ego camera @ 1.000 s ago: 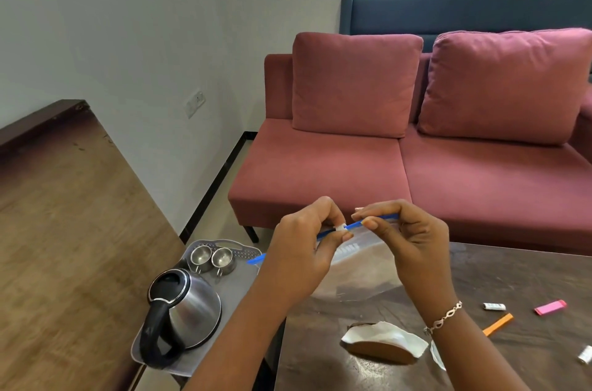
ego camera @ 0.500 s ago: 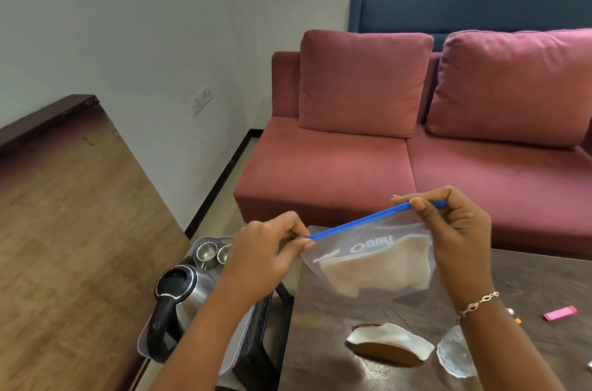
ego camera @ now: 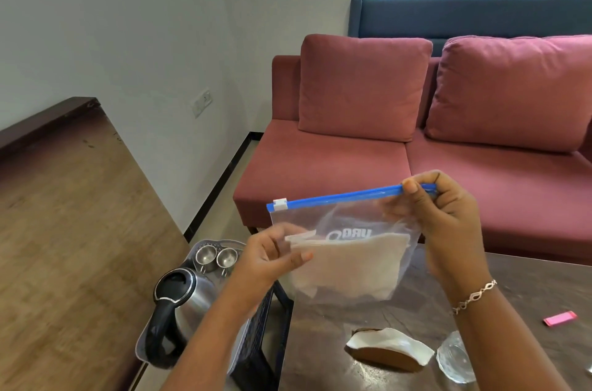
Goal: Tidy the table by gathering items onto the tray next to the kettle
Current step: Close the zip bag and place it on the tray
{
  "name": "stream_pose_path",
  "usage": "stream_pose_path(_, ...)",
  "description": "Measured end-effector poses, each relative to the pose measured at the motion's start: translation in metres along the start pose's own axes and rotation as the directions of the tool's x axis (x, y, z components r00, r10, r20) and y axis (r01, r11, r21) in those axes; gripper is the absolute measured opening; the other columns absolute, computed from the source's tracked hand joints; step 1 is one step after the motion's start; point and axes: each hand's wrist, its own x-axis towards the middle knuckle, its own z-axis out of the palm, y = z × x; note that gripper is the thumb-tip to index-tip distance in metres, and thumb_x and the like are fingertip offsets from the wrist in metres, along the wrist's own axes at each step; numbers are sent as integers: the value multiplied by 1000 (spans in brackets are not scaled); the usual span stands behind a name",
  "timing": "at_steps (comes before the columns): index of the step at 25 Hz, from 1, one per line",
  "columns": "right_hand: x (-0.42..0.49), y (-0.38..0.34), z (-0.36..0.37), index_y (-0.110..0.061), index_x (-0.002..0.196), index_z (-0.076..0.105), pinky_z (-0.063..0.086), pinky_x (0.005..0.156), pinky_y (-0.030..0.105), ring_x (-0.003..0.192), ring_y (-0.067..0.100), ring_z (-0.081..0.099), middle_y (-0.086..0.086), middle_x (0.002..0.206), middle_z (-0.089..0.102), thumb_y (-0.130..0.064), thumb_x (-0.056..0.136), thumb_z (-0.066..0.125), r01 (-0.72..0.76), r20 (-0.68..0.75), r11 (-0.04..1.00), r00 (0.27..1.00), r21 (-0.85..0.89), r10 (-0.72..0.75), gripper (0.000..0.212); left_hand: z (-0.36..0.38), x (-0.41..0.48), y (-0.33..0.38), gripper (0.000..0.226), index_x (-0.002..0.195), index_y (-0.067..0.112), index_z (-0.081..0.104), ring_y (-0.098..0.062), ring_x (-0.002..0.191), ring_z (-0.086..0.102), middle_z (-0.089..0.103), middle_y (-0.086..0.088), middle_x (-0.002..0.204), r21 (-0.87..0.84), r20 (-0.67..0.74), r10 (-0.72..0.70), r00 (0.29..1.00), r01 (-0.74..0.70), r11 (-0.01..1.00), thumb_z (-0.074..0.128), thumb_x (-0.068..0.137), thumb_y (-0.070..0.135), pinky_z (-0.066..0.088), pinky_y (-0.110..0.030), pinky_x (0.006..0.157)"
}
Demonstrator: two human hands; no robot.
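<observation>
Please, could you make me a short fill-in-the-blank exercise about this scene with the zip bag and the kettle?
1. The right hand pinches the ___ zip strip of the clear zip bag.
2. The white slider sits at the strip's ___ end in the picture.
3. Beside the kettle on the tray stand ___ small steel cups.
Missing words: blue; left; two.

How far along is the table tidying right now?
Done: the kettle and two steel cups sit on the tray. In hand: the left hand and right hand hold the zip bag. Left: the broken shell piece, glass bowl and pink packet lie on the table.
</observation>
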Motion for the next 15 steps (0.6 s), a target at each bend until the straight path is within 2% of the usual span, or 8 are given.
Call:
stream_pose_path(2,0,4,-4,-18,91,56,58,58,26,65,23,72,9,71,75,-25,74,60,-112,81,993,991,39,109,18,6,2,-4,8,73,19,67,-12,68,67,75,-9,79,-54,-84,-7,996,3,999,71,73,12,52,-18,59)
stream_pose_path(5,-6,16,-14,-19,118,45,59,73,32,86,27,70,13,93,73,-22,67,67,-290,255,957,925,0,280,56,7,3,-4,7,67,24,68,-10,62,65,73,-4,69,-171,-226,-28,974,-11,985,68,69,17,52,-17,54)
stream_pose_path(6,-10,20,-17,-20,123,41,58,73,30,87,26,69,13,93,73,-19,64,71,-329,288,944,901,-34,324,66,7,4,-4,6,66,24,68,-6,58,63,70,0,64,-189,-260,-33,965,-17,982,67,68,18,51,-16,52)
stream_pose_path(8,-18,26,-18,-28,126,40,56,68,25,78,20,69,9,80,71,-11,57,75,-360,297,931,884,-64,362,79,9,4,-5,6,69,22,68,-4,56,61,68,5,60,-194,-319,-31,947,-33,980,66,67,17,51,-15,52)
stream_pose_path(10,-21,30,-16,-35,121,42,55,64,22,67,18,64,10,67,63,-13,53,76,-334,221,940,914,-68,341,80,13,5,-9,15,82,20,62,-5,59,64,71,5,65,-191,-411,-16,912,-69,979,65,72,10,53,-16,54)
stream_pose_path(12,-21,31,-15,-36,116,41,51,64,25,65,24,53,17,67,52,-15,51,76,-296,123,951,944,-87,305,76,18,5,-13,27,90,23,50,-7,58,66,73,3,67,-156,-518,16,855,-113,981,63,78,3,53,-19,52)
stream_pose_path(15,-22,32,-14,-38,99,40,47,67,37,67,28,47,20,68,49,-13,54,76,-256,70,960,962,-112,265,62,22,2,-16,38,81,39,44,-11,50,60,70,0,59,44,-592,139,794,-140,989,67,79,9,50,-23,47)
